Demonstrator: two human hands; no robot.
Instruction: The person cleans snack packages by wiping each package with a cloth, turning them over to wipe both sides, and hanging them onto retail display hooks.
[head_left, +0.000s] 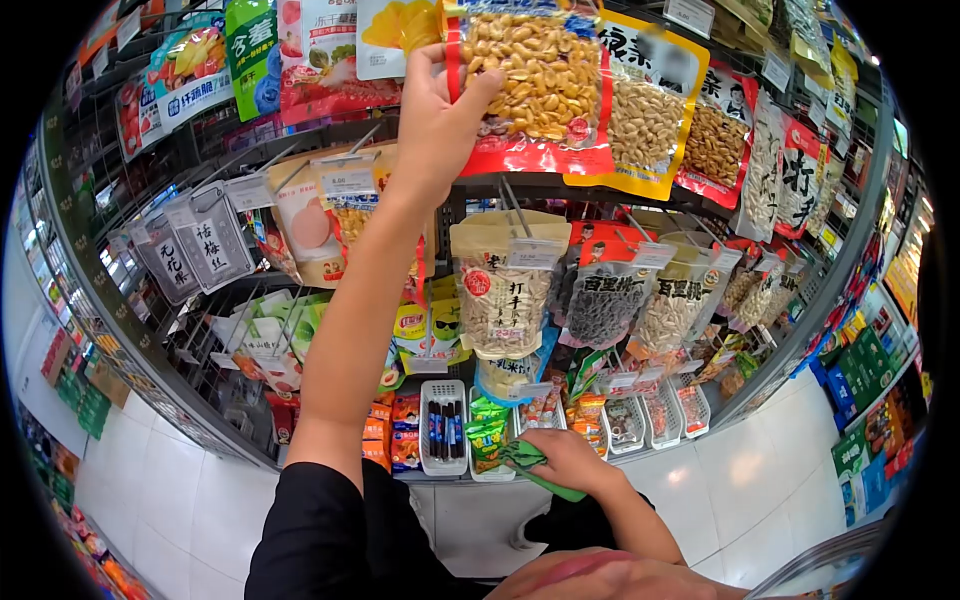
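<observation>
My left hand reaches up to the top row of the rack, its fingers closed on the left edge of a red-edged peanut bag. The peanuts show through the bag's clear front; its top runs out of view. Just right of it hangs a yellow-edged peanut bag. Lower down, near the bottom shelf, my right hand is closed around a crumpled green cloth. Part of the cloth hangs out below the fingers. Close behind it stands a basket of green snack packets.
Hooks hold a tan-topped bag and a bag of dark seeds below the top row. White baskets line the bottom shelf. Pale floor tiles lie around the rack, with another stocked shelf at right.
</observation>
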